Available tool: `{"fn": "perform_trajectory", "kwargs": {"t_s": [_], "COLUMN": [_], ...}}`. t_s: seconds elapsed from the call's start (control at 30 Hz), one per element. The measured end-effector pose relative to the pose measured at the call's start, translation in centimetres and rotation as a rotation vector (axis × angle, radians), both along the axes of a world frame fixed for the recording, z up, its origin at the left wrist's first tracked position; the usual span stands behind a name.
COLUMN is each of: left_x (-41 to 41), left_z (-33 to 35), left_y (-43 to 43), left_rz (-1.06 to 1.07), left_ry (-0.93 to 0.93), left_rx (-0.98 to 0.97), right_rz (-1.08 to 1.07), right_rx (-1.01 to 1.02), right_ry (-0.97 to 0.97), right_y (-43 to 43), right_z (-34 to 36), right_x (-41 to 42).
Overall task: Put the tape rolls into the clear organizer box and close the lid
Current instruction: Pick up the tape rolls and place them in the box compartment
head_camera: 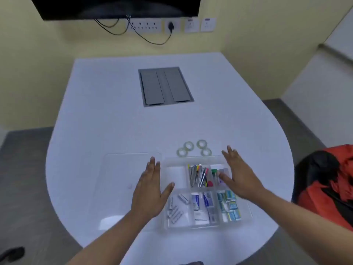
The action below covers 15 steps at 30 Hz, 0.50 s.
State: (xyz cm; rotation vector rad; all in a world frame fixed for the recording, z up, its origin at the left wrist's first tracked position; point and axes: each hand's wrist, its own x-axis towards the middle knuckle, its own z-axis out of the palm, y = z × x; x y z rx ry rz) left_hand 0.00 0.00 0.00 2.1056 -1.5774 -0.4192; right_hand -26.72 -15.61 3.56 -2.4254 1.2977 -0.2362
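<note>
Several clear tape rolls (194, 148) lie flat on the white table just behind the clear organizer box (248, 213). The box is open, and its clear lid (122, 169) lies flat on the table to its left. Its compartments hold pens, small packets and metal pieces; the back left compartment (176, 176) looks bare. My left hand (150, 188) hovers flat over the box's left edge, fingers spread, holding nothing. My right hand (239, 175) is spread over the box's right back part, also holding nothing.
A grey cable hatch (165, 86) is set into the white table (107, 119) farther back. A red and black bag (328, 184) sits at the right edge. Sockets and cables hang on the wall under a dark screen (114, 6).
</note>
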Motion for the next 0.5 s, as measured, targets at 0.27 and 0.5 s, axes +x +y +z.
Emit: {"fn": "perform_trajectory", "kwargs": {"t_s": [0.27,0.5], "left_x": [-6.5,-7.4], "left_z": [-5.2,-5.5], "left_y": [3.1,3.5], "left_rz": [0.107,0.168], "left_ry": [0.093,0.014], "left_rx": [0.274,0.283], "right_rz": [0.177,0.220], "right_rx": [0.099,0.033], "right_ry": [0.288,0.258], "right_y": [1.8,2.2], "right_z": [-8.3,-10.3], "right_x": [-5.5,-6.3]}}
